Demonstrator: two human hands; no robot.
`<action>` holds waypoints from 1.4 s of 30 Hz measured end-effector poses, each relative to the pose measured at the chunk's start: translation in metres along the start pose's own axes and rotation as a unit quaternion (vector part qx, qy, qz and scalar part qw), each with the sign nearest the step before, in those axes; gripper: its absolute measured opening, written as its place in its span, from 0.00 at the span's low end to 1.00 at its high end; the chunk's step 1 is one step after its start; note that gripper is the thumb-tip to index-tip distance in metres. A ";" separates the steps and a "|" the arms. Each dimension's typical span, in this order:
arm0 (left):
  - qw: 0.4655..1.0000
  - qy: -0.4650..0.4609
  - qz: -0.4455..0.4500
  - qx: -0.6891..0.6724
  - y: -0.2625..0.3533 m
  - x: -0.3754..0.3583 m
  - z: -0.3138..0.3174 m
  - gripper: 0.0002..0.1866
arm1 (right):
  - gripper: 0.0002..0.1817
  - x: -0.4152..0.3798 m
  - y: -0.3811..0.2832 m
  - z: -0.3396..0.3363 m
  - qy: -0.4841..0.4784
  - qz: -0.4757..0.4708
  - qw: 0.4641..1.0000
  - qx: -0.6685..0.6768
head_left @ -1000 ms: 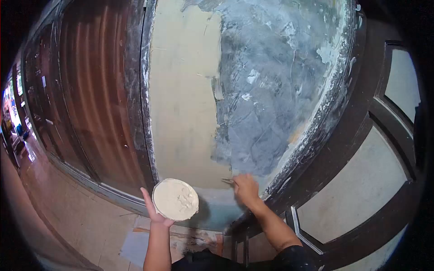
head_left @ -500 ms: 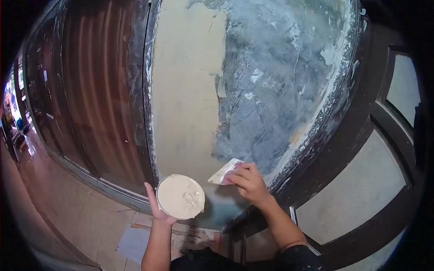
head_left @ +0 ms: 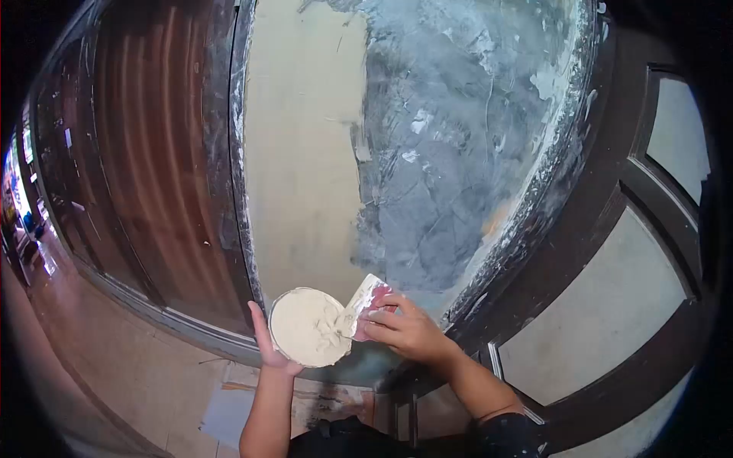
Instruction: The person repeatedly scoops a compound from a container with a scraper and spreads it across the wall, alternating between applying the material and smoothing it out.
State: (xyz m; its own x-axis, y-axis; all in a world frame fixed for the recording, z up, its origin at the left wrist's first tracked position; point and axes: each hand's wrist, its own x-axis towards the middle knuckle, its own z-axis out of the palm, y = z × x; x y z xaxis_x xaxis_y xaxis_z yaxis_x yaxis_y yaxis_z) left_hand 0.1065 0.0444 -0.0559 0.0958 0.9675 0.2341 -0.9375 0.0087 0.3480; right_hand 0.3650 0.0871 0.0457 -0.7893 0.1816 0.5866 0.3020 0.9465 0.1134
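Note:
My left hand supports a round tub from its left side and below, thumb pointing up along the edge. Pale cream putty fills it, with a rough, stirred patch on the right. In my right hand a putty spreader is gripped between thumb and fingers; white putty smears its reddish blade. The spreader's lower left edge meets the putty at the tub's right rim. Behind them stands a wall panel, smooth cream on its left and patchy grey-blue on its right.
Brown wooden panelling runs up the left. A dark frame with pale panels curves along the right. Below lie a tiled floor and a whitish sheet.
My right hand has moved left and slightly down, bringing the spreader from beside the wall to the tub's right rim. The tub has shifted slightly; the view has turned a little.

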 end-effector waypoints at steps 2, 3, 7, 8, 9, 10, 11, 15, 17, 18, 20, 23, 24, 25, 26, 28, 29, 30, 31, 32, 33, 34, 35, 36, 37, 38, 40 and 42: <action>1.000 0.002 -0.002 0.009 -0.003 0.004 -0.002 0.58 | 0.18 -0.002 -0.001 0.001 0.007 0.008 1.000 0.007; 1.000 0.006 -0.001 0.016 -0.005 0.004 -0.003 0.58 | 0.19 -0.003 -0.002 0.002 0.013 0.014 1.000 0.016; 1.000 -0.008 -0.013 -0.005 -0.011 0.006 -0.001 0.59 | 0.20 -0.006 -0.002 0.006 0.032 0.025 0.999 0.020; 1.000 -0.006 -0.009 -0.011 -0.010 0.007 -0.005 0.60 | 0.19 -0.004 -0.002 0.004 0.054 0.021 0.998 0.020; 1.000 -0.010 -0.012 -0.019 -0.010 0.007 -0.004 0.60 | 0.19 -0.004 -0.002 0.002 0.055 0.020 0.998 0.020; 1.000 0.002 -0.007 -0.013 -0.010 0.007 -0.004 0.59 | 0.19 -0.005 -0.002 0.000 0.062 0.030 0.998 0.013; 1.000 0.014 -0.002 -0.007 -0.010 0.006 -0.004 0.59 | 0.19 -0.005 -0.002 0.000 0.068 0.041 0.997 0.006; 0.999 0.033 0.006 -0.020 -0.009 0.005 -0.013 0.59 | 0.14 -0.004 0.000 0.006 0.086 0.070 0.993 -0.029; 1.000 0.025 0.011 -0.003 -0.008 0.003 -0.016 0.58 | 0.14 -0.003 0.003 0.012 0.102 0.066 0.991 -0.048; 1.000 0.024 0.007 -0.001 -0.007 0.003 -0.017 0.58 | 0.14 -0.004 0.005 0.015 0.098 0.088 0.989 -0.062; 1.000 0.016 0.007 -0.008 -0.005 0.002 -0.015 0.58 | 0.12 0.000 0.011 0.019 0.109 0.127 0.983 -0.077; 1.000 -0.008 0.019 -0.010 -0.001 0.002 -0.020 0.58 | 0.08 0.008 0.031 0.019 0.138 0.193 0.963 -0.127; 0.999 0.016 0.017 -0.027 0.000 0.002 -0.022 0.57 | 0.04 0.013 0.040 0.018 0.146 0.217 0.958 -0.121; 0.998 0.040 0.016 -0.044 0.002 0.002 -0.022 0.57 | 0.04 0.016 0.048 0.020 0.146 0.217 0.958 -0.121; 0.997 0.046 0.008 -0.055 0.004 0.002 -0.020 0.57 | 0.04 0.017 0.057 0.025 0.142 0.224 0.957 -0.118; 0.998 0.042 0.017 -0.038 0.006 0.004 -0.029 0.57 | 0.04 0.015 0.067 0.040 0.101 0.248 0.957 -0.112; 0.999 0.040 0.025 -0.020 0.006 0.004 -0.034 0.57 | 0.04 0.015 0.074 0.050 0.102 0.248 0.957 -0.113; 0.998 0.045 0.027 -0.025 0.008 0.005 -0.038 0.57 | 0.05 0.015 0.083 0.061 0.067 0.254 0.957 -0.123; 0.998 0.047 0.023 -0.024 0.012 0.005 -0.036 0.57 | 0.06 0.016 0.086 0.069 0.030 0.264 0.955 -0.131; 0.999 0.029 0.025 -0.007 0.015 0.003 -0.034 0.58 | 0.08 0.020 0.094 0.076 0.023 0.292 0.943 -0.154; 0.999 0.010 0.029 0.008 0.016 0.002 -0.031 0.59 | 0.08 0.032 0.095 0.069 0.034 0.314 0.940 -0.130; 0.999 0.028 0.044 0.016 0.018 0.002 -0.029 0.58 | 0.08 0.040 0.095 0.060 0.054 0.319 0.939 -0.118; 0.998 0.027 0.046 0.016 0.019 0.003 -0.031 0.58 | 0.08 0.047 0.095 0.055 0.075 0.321 0.938 -0.107; 0.998 0.035 0.056 0.008 0.020 0.003 -0.034 0.58 | 0.08 0.048 0.096 0.056 0.076 0.318 0.939 -0.107; 0.997 0.044 0.065 0.000 0.023 0.003 -0.037 0.58 | 0.08 0.045 0.094 0.057 0.062 0.317 0.941 -0.105; 0.997 0.048 0.057 0.005 0.025 0.003 -0.038 0.58 | 0.08 0.042 0.090 0.060 0.048 0.316 0.942 -0.104; 0.997 0.056 0.060 0.009 0.029 0.003 -0.036 0.58 | 0.08 0.036 0.096 0.074 -0.017 0.285 0.950 -0.126; 0.996 0.063 0.066 0.016 0.033 0.004 -0.035 0.58 | 0.08 0.043 0.102 0.071 -0.028 0.269 0.953 -0.134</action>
State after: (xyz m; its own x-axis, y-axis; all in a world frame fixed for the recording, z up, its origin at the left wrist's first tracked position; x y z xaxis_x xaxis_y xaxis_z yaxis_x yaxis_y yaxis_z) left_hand 0.0640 0.0574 -0.0752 -0.0726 0.9838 0.1641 -0.9275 -0.1271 0.3515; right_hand 0.3240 0.2108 0.0252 -0.5072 0.6424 0.5746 0.7907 0.6121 0.0137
